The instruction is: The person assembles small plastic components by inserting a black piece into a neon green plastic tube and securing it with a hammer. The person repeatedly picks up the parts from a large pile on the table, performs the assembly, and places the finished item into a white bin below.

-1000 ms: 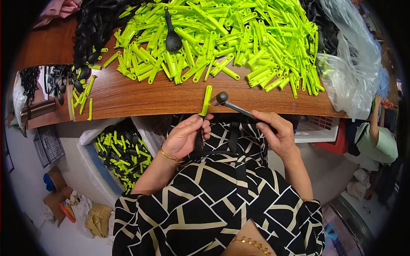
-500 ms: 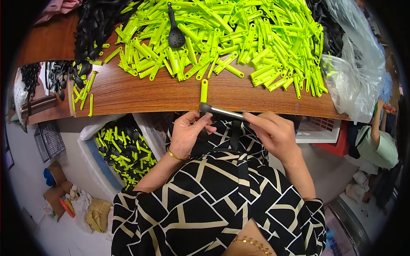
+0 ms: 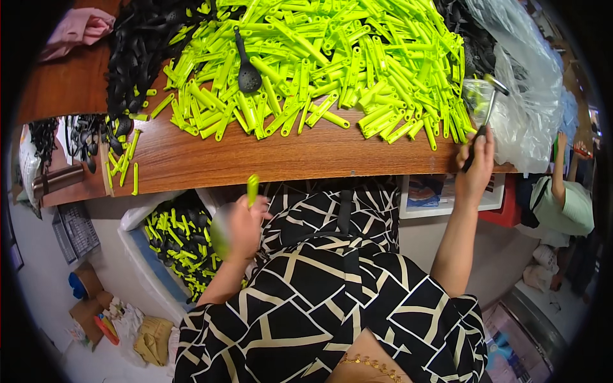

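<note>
1. the left hand [image 3: 239, 226] was seen below the table edge, at about 8 o'clock from the picture's middle, blurred, with the fingers closed around a lime-green plastic handle [image 3: 253, 189].
2. the handle's long axis stood nearly upright, its free end pointing toward 12 o'clock at the wooden table [image 3: 255, 159] and only its upper part showing above the fist.
3. the right hand [image 3: 476, 169] was raised at about 3 o'clock, at the table's right edge, with the fingers wrapped around the dark grip of a small hammer [image 3: 483, 121].
4. the hammer's shaft ran up and slightly right, toward 1 o'clock, and its head lay against the clear plastic bag [image 3: 530, 96] at the table's right end.
5. the two hands were held well apart; the held handle lay toward 9 o'clock from the hammer hand, with the patterned black-and-cream garment [image 3: 332, 287] between them.
6. the heap of lime-green handles [image 3: 332, 64] lay at 12 o'clock on the table, nearer to the right hand than to the left.
7. a black slotted spoon head [image 3: 248, 75] rested on the heap at about 11 o'clock, and a pile of black parts [image 3: 137, 57] lay further left, toward 10 o'clock.
8. a bin of green and black pieces [image 3: 179, 246] stood under the table, just left of the left hand.
</note>
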A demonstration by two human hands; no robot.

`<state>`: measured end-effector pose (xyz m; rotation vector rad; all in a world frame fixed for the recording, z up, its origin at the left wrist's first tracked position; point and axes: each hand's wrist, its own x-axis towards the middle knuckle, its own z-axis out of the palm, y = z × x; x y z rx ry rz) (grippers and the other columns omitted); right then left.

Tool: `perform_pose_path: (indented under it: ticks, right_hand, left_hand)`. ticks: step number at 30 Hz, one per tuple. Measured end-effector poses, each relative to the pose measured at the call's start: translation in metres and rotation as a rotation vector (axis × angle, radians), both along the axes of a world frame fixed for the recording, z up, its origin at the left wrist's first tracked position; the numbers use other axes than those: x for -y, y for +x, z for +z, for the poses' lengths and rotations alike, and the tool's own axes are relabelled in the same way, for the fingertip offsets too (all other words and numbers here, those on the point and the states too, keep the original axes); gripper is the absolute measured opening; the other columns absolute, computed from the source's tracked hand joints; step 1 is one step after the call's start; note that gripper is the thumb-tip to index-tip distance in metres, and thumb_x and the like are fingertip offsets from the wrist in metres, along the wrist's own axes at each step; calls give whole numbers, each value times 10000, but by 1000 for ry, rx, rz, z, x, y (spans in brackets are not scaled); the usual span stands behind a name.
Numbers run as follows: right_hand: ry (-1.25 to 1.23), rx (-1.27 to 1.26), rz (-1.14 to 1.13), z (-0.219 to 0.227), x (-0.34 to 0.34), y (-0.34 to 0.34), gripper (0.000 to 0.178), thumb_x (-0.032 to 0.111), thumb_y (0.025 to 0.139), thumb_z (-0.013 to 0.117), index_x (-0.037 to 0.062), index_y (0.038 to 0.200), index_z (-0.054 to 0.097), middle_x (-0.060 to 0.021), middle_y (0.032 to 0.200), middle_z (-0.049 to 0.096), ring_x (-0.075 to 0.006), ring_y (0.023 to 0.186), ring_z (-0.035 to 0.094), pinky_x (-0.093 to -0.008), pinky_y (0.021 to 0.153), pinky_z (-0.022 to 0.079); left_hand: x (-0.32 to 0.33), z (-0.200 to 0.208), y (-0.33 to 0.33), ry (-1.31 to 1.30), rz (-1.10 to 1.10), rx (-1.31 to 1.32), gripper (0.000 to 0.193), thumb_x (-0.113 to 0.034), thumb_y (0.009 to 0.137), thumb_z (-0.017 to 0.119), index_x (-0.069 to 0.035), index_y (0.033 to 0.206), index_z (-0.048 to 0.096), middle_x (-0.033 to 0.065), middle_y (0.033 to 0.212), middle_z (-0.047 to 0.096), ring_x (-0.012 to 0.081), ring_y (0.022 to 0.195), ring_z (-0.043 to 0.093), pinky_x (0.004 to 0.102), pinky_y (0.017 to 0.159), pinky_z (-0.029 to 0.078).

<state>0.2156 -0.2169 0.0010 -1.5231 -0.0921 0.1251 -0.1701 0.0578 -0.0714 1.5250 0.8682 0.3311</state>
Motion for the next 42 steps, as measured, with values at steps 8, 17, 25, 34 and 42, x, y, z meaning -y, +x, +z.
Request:
perform_pose_path:
  ticks: [8, 17, 25, 34, 42]
  right_hand:
    - [-661, 504, 76, -38, 13, 100, 460, 154, 1008, 650, 113, 1459, 566, -94, 1179, 691, -215, 1083, 644, -311, 878, 528]
    - [-792, 1075, 686, -2, -114, -25, 305, 106, 790, 730, 227, 1066, 776, -20, 1284, 656, -266, 1209, 570, -402, 1004, 434]
    - [-962, 1116, 792, 17, -131, -22, 234, 177, 822, 651, 237, 1014, 770, -18, 1297, 646, -260, 1270, 545, -419, 1051, 410]
    - [-1003, 1145, 898, 33, -143, -10, 160, 182, 809, 706, 171, 963, 750, -23, 1254, 647, -249, 1259, 551, -439, 1087, 394]
    - [-1016, 1185, 936, 31, -153, 0, 128, 161, 851, 635, 142, 960, 699, -54, 1184, 626, -259, 1218, 555, -440, 1071, 404]
  left_hand:
    - [-105, -137, -313, 544, 591, -1252, 627, -482, 897, 720, 36, 1245, 665, 277, 1144, 692, 459, 1060, 662, 532, 938, 516]
    - [-271, -73, -356, 901, 1122, -1240, 694, -515, 828, 754, -12, 1295, 657, 264, 1335, 594, 424, 1270, 511, 513, 1109, 405]
    - [-305, 70, 27, 1289, 278, -68, 361, -115, 911, 684, -99, 1272, 687, 145, 1374, 605, 333, 1353, 485, 468, 1135, 343]
    - [-348, 56, 216, 1268, -151, -365, 393, -199, 939, 632, -200, 1333, 642, 59, 1467, 560, 307, 1445, 425, 680, 1194, 153]
    - [-318, 67, 241, 1325, -72, -54, 245, -88, 871, 618, -135, 1087, 722, 77, 1202, 655, 282, 1216, 591, 543, 1104, 380]
